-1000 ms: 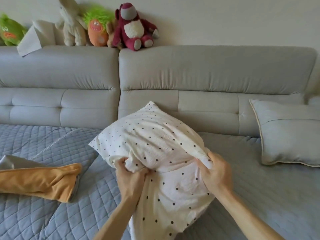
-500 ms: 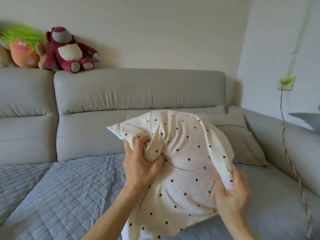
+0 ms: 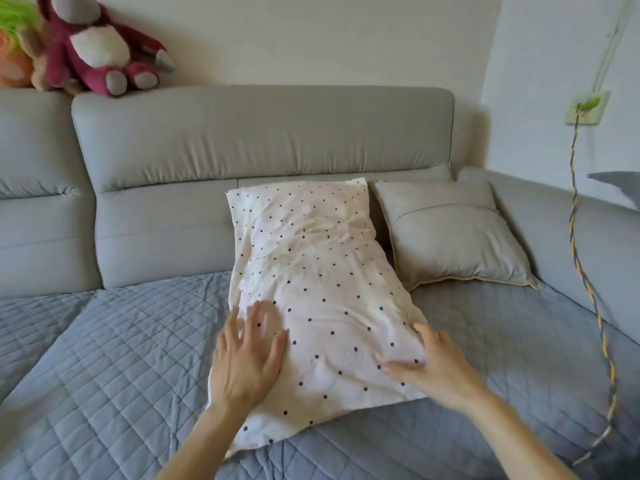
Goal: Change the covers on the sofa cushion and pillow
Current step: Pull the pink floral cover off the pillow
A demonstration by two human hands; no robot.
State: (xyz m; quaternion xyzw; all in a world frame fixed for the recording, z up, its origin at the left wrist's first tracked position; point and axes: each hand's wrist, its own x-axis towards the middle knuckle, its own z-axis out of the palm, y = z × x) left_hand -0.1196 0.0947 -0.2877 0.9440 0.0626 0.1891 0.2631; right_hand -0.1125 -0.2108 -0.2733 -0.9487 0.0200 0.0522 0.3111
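A white pillow with black dots [image 3: 311, 282] lies on the quilted blue-grey seat, its far end leaning against the sofa back. My left hand [image 3: 246, 355] rests flat on its near left part, fingers spread and blurred. At the pillow's near right edge my right hand [image 3: 433, 365] lies with its fingers on the fabric; it grips nothing that I can see. A grey sofa cushion [image 3: 453, 237] with a pale piped edge leans on the backrest just to the right of the pillow, almost touching it.
The grey sofa backrest [image 3: 263, 133] runs across the view, with a red plush bear [image 3: 97, 46] on top at the left. The quilted seat cover [image 3: 104, 358] stretches left. A braided cable [image 3: 588, 271] hangs from a wall socket [image 3: 587, 107] at the right.
The pillow was held up and bunched in both hands; now it lies set down against the backrest and both hands have let go, resting on it. The view has turned right.
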